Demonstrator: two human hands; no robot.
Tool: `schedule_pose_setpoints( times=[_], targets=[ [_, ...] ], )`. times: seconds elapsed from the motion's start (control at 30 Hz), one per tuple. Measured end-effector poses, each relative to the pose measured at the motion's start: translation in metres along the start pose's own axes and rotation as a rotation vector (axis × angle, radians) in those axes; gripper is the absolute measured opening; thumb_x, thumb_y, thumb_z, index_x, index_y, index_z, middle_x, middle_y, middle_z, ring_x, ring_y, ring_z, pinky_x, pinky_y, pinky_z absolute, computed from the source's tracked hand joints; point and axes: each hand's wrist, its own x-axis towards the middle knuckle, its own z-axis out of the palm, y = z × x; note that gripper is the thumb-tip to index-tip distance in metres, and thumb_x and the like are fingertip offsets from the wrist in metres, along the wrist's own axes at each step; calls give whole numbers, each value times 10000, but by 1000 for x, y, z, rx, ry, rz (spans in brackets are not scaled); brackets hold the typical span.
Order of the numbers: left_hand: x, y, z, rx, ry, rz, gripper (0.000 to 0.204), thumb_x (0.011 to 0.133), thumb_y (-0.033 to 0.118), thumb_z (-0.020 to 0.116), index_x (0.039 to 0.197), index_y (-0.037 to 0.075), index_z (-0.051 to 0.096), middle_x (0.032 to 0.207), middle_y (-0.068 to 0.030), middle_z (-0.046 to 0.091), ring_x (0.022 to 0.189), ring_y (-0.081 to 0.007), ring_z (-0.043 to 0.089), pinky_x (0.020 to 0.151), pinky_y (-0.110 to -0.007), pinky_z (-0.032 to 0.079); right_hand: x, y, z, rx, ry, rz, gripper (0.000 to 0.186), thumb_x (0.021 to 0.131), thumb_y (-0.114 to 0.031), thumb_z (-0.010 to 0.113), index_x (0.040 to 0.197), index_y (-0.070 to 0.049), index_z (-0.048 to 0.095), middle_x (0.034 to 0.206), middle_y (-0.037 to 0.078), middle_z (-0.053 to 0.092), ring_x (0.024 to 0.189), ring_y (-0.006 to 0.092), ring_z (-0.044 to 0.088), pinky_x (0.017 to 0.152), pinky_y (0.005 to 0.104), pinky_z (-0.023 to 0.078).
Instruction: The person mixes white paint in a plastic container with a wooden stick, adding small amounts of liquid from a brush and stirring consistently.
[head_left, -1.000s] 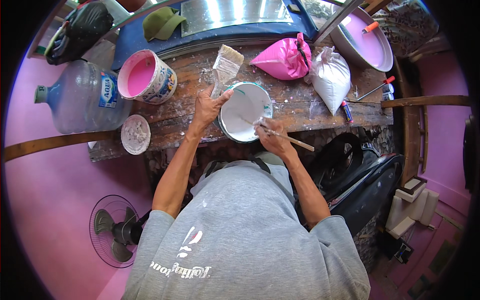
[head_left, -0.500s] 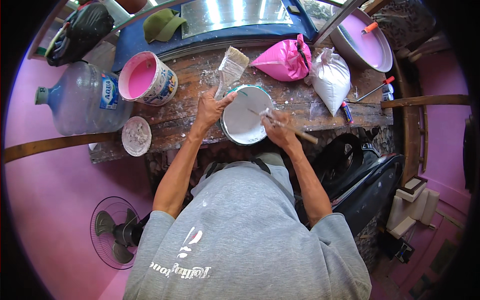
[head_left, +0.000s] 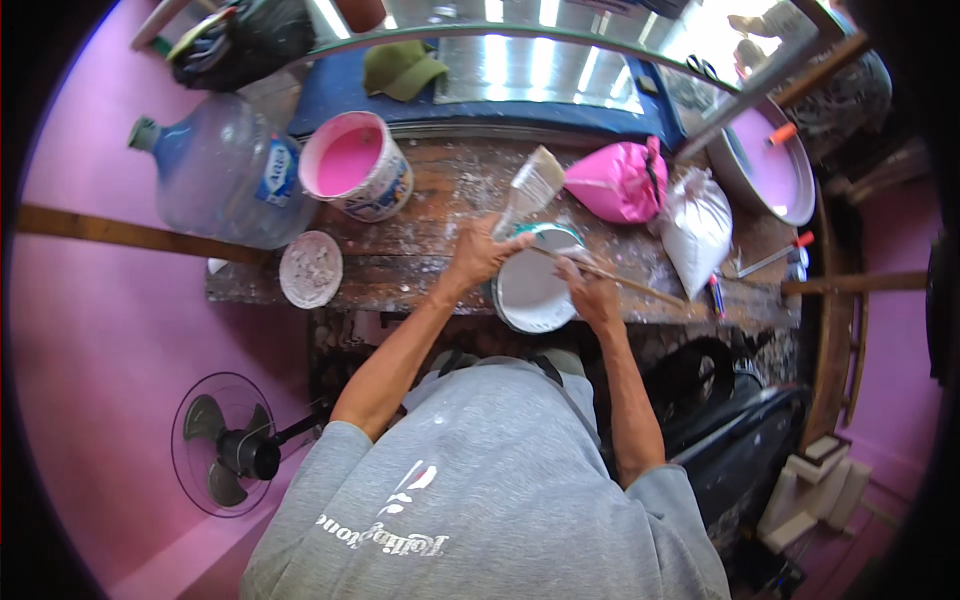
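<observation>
Paint bucket [head_left: 533, 326], bench's [head_left: 390, 265] near edge: probably mixing.
Left hand [head_left: 482, 252] clasps brush [head_left: 536, 183] by rim; right hand [head_left: 592, 288] pinches stick [head_left: 645, 287]. Next likely calls for steady bucket.

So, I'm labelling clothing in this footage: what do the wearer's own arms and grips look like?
The left arm and right arm come out of loose, short grey sleeves, part of a grey T-shirt with white print. Below the sleeves both are bare, with no watch or bracelet visible. The left grip and right grip are ungloved.
</observation>
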Motion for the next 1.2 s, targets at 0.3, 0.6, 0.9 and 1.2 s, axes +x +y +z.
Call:
schedule_pose_setpoints(
  times=[0.3, 0.6, 0.9, 1.2],
  targets=[
    [-9, 3, -13, -24, 7, 22, 440, 789, 413, 730, 977, 20, 667, 773, -50, 673, 718, -90, 599, 654, -296, 494, -56, -9, 10, -93, -126, 52, 146, 851, -88, 551, 824, 25, 639, 698, 164, 634, 628, 253, 642, 582, 349, 481],
    [-5, -2, -7, 70, -74, 39, 416, 797, 384, 727, 994, 23, 659, 773, -47, 669, 715, -89, 591, 642, -299, 488, -3, -10, 15, 54, -3, 28, 137, 841, -74, 562, 856, 31, 647, 737, 153, 651, 640, 233, 645, 611, 351, 495],
    [-2, -17, -3, -145, 10, 40, 383, 809, 338, 726, 1004, 17, 651, 793, -57, 668, 718, -91, 593, 637, -289, 492, -52, 0, 8, -120, -106, 64, 147, 813, -83, 534, 869, 8, 635, 683, 191, 586, 643, 331, 602, 603, 424, 458],
    [10, 11, -2, 127, -156, -1, 409, 853, 356, 668, 1051, -2, 655, 831, -39, 661, 743, -87, 570, 688, -275, 478, 10, 18, 5, -212, 103, -249, 152, 809, -141, 587, 796, 9, 614, 723, 197, 607, 641, 379, 598, 587, 443, 458]
  ],
)
